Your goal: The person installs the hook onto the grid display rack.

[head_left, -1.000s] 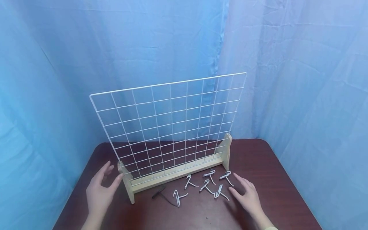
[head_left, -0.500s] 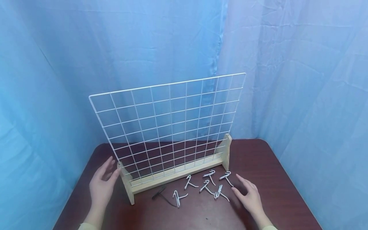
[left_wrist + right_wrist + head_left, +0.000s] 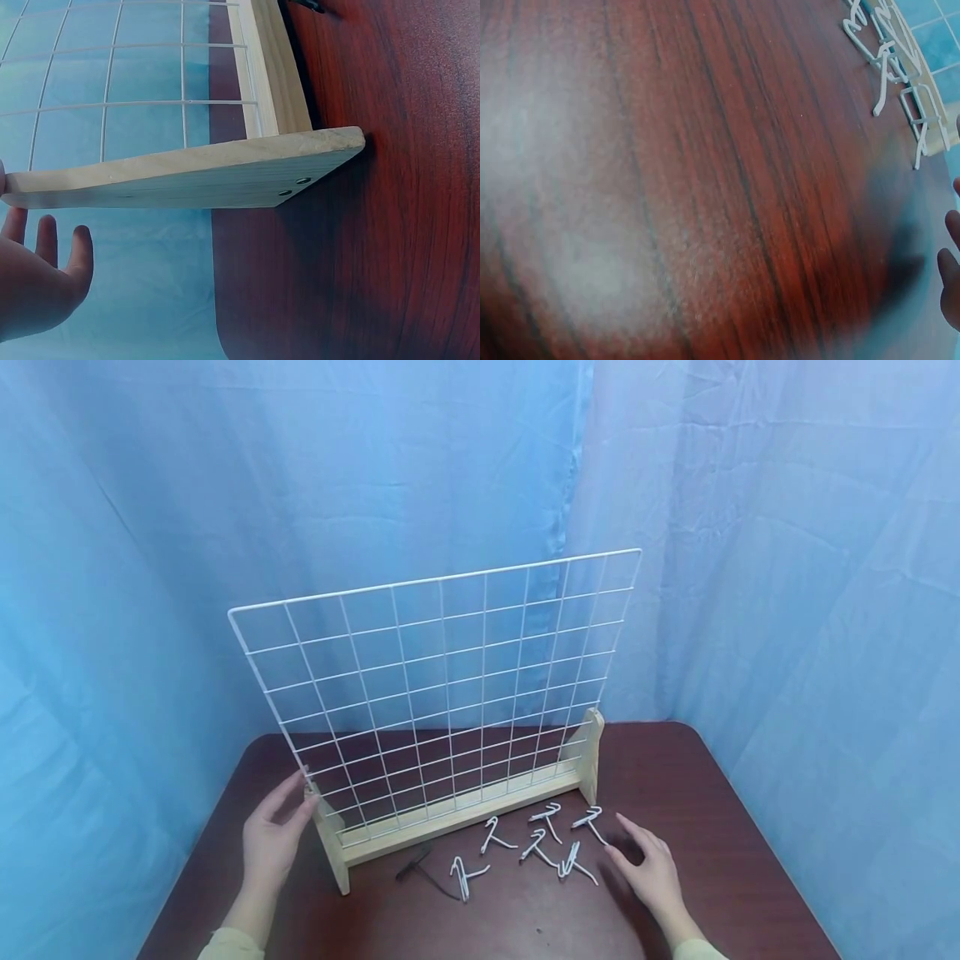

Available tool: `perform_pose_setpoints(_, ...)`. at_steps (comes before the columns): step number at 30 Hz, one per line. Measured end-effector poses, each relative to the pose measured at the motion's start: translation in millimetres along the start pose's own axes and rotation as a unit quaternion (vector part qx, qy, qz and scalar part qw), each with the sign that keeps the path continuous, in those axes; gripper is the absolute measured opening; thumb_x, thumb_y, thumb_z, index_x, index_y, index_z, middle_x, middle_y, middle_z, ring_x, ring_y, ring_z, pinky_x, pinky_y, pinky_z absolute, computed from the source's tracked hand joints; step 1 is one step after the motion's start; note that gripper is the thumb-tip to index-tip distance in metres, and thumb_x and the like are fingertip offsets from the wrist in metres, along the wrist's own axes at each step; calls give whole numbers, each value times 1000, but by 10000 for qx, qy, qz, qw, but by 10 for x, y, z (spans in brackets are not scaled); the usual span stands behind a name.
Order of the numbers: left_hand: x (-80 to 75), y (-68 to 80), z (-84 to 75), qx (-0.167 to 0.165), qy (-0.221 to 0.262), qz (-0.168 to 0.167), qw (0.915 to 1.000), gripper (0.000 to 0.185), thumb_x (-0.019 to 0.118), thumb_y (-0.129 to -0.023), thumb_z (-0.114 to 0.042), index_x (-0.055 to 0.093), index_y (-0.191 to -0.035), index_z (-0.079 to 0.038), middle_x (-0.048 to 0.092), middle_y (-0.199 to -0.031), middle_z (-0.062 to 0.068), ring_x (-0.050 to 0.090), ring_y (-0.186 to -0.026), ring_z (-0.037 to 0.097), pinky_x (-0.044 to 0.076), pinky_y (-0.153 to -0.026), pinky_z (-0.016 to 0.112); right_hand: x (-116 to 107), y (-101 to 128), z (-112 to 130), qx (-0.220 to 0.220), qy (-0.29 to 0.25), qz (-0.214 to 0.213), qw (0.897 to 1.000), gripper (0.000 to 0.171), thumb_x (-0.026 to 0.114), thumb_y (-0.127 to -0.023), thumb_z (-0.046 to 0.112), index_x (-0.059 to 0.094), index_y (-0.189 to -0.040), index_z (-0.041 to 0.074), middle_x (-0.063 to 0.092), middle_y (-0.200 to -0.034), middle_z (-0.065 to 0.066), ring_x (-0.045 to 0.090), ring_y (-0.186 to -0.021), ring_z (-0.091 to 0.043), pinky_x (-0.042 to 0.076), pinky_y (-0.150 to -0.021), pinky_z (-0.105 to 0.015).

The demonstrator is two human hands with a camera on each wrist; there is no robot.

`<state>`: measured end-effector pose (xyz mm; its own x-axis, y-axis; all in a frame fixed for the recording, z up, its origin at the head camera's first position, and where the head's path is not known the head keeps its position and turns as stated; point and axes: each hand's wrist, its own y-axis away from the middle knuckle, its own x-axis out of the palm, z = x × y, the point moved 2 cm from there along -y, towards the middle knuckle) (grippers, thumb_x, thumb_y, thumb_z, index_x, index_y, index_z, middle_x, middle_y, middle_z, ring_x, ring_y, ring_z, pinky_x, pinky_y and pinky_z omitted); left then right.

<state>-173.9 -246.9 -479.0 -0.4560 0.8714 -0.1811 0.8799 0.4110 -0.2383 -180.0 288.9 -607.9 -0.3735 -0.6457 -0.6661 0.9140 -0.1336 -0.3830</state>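
Note:
A white wire grid panel point(image 3: 442, 580) stands upright in a pale wooden stand point(image 3: 465, 816). At the stand's left end, my left hand point(image 3: 273, 845) pinches the top of the wooden end piece point(image 3: 202, 176), thumb on one side and fingers on the other; the left wrist view shows the remaining fingers free. My right hand point(image 3: 651, 870) hovers over the table at the right, thumb and fingers apart, holding nothing. Closest to it are white wire hooks, one point(image 3: 591, 820) toward the back and another point(image 3: 573, 864) nearer the front. Only its fingertips enter the right wrist view's edge.
More white hooks point(image 3: 538, 846) lie scattered before the stand, with one black hook point(image 3: 412, 864) at their left. Underneath is a dark red-brown wood-grain table point(image 3: 735, 877) with rounded far corners. Blue curtains point(image 3: 450, 468) hang behind and on both sides.
My left hand has moved right and inward onto the top of the stand's left end piece. The grid's upper left corner has shifted slightly left. My right hand has barely moved; the hooks lie as before.

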Motion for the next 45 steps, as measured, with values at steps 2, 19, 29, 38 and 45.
perform_pose_setpoints(2, 7, -9, 11, 45, 54, 1, 10000, 41, 72, -91, -3, 62, -131, -2, 62, -112, -24, 54, -107, -7, 51, -84, 8, 15, -14, -10, 83, 32, 54, 9999, 54, 83, -81, 18, 64, -132, 9, 63, -125, -20, 52, -113, -45, 43, -96, -61)
perform_pose_setpoints(19, -18, -30, 13, -70, -205, 174, 9996, 38, 72, -92, -10, 66, -130, -10, 64, -131, -1, 48, -118, -5, 39, -112, 53, 115, -147, -39, 208, -3, 220, 9995, 55, 84, -80, 16, 64, -131, 8, 63, -124, -22, 53, -114, -45, 42, -98, -60)
perform_pose_setpoints(29, -22, -23, 1, 42, -93, 189, 9998, 38, 72, -91, -8, 66, -129, -9, 65, -128, -2, 49, -114, -6, 34, -114, 54, 188, -106, -108, -93, 225, 50, 9997, 48, 87, -75, 14, 71, -120, 6, 68, -114, -17, 57, -107, -41, 41, -95, -49)
perform_pose_setpoints(38, -15, -22, 25, 41, -167, 171, 9997, 39, 72, -91, -8, 65, -129, -5, 65, -119, -18, 50, -113, -6, 37, -113, 54, 198, -76, -114, -61, 332, 73, 9994, 43, 87, -75, 12, 74, -115, 9, 70, -109, -11, 56, -105, -38, 43, -92, -46)
perform_pose_setpoints(45, -10, -13, 10, 63, -220, 121, 9997, 38, 72, -91, -8, 65, -129, -7, 65, -123, -12, 50, -113, -5, 38, -112, 53, 194, -82, -64, 187, 406, 201, 9988, 41, 86, -77, 15, 74, -117, 11, 69, -111, -9, 54, -107, -36, 43, -91, -46)
